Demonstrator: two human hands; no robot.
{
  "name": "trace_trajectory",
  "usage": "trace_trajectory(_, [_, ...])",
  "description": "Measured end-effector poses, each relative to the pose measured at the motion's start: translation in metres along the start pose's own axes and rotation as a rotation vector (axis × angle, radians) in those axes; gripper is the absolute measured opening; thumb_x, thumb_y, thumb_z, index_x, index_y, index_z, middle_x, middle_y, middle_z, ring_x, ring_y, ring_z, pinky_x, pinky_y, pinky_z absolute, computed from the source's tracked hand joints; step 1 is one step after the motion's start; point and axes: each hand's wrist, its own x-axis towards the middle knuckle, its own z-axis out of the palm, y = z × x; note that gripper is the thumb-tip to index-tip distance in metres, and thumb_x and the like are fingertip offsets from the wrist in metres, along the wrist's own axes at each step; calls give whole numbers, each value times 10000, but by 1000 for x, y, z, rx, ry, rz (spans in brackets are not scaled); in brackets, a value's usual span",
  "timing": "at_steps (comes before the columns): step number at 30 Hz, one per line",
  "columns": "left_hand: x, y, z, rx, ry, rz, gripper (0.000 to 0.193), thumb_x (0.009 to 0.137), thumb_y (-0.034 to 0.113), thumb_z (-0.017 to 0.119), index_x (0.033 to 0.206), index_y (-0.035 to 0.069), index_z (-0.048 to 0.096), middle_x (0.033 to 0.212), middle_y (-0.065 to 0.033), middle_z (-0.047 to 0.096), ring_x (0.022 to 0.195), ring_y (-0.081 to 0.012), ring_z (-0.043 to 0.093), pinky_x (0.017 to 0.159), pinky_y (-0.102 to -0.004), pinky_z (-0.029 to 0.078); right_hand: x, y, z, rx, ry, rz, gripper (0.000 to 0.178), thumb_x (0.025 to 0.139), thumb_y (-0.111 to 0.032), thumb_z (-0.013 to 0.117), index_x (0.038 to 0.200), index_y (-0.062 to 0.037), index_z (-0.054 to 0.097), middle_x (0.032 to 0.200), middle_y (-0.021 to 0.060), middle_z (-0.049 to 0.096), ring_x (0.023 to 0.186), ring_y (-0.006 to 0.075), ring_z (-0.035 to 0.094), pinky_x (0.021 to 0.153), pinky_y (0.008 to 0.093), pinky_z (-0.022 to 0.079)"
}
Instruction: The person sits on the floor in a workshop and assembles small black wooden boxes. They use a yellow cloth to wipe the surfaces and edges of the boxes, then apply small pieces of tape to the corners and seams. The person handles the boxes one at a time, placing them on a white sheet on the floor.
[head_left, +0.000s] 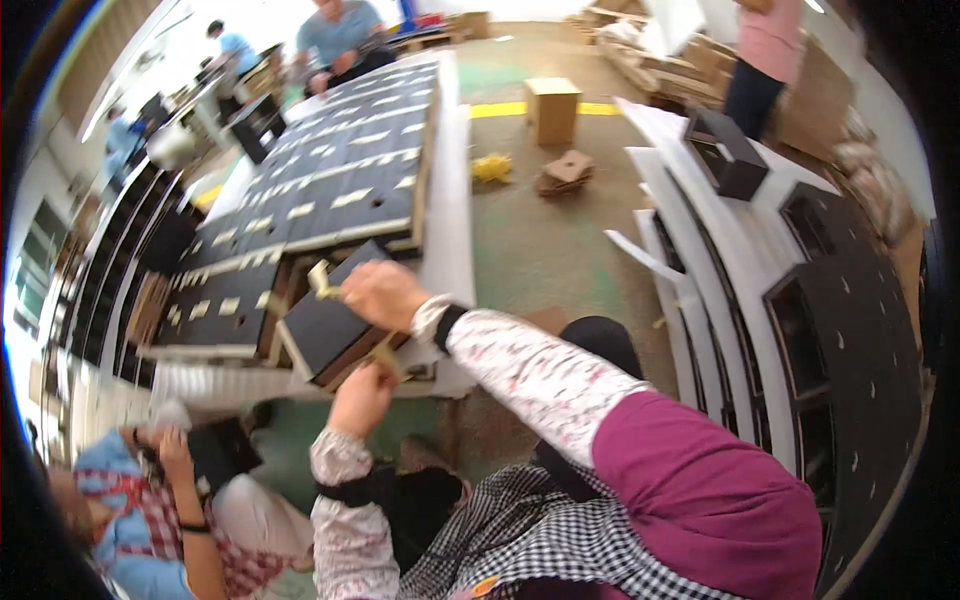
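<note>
A black box with brown lower sides sits tilted at the near end of a long stack of black panels. Over its upper far corner, the fingers of my right hand close on a pale yellow strip of tape. My left hand is lower, at the box's near edge, pinching another pale yellow strip, partly blurred. Both forearms wear patterned sleeve covers. The box's underside is hidden.
Black panels with short pale strips cover the long table. A seated person handles a black piece at lower left; others work farther back. Black box frames stand on white sheets at right. A cardboard box stands on the floor.
</note>
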Motion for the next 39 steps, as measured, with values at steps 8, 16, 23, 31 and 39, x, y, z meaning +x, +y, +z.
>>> trace_trajectory(8, [-18, 26, 13, -129, -9, 82, 289, 837, 194, 601, 1077, 34, 584, 907, -153, 601, 812, -317, 605, 732, -379, 483, -1, 3, -21, 778, -14, 452, 237, 918, -260, 517, 984, -41, 577, 819, 40, 578, 803, 156, 567, 722, 292, 462])
trace_trajectory(16, [-23, 50, 14, 80, -137, 59, 489, 788, 242, 628, 1202, 30, 478, 856, -161, 630, 825, -316, 616, 716, -406, 493, -86, -37, -32, 1193, -309, 1179, 631, 839, -504, 589, 1128, 49, 491, 982, 92, 571, 844, 125, 541, 708, 253, 456])
trace_trajectory(23, [-27, 51, 29, -121, -216, 280, 232, 813, 234, 574, 995, 94, 608, 912, -133, 633, 854, -306, 613, 755, -396, 495, -75, -36, -14, 1080, -503, 1091, 616, 879, -528, 499, 1132, 30, 563, 1046, 98, 612, 964, 182, 565, 826, 303, 433])
trace_trajectory(31, [0, 32, -34, 180, 568, 152, 506, 803, 341, 631, 1221, 81, 514, 1229, -137, 519, 1193, -316, 437, 994, -456, 310, -88, -32, 6, 1506, -404, 1225, 386, 942, -398, 454, 1166, -95, 535, 992, 18, 604, 847, 134, 571, 663, 268, 467])
trace_trajectory(39, [60, 25, -13, 371, 242, 7, 763, 809, 527, 556, 1388, 101, 300, 1445, -126, 282, 1333, -297, 256, 1079, -481, 193, -144, 54, 83, 628, -545, 199, 351, 907, -228, 475, 1199, -37, 514, 1112, 62, 576, 972, 203, 553, 817, 310, 446])
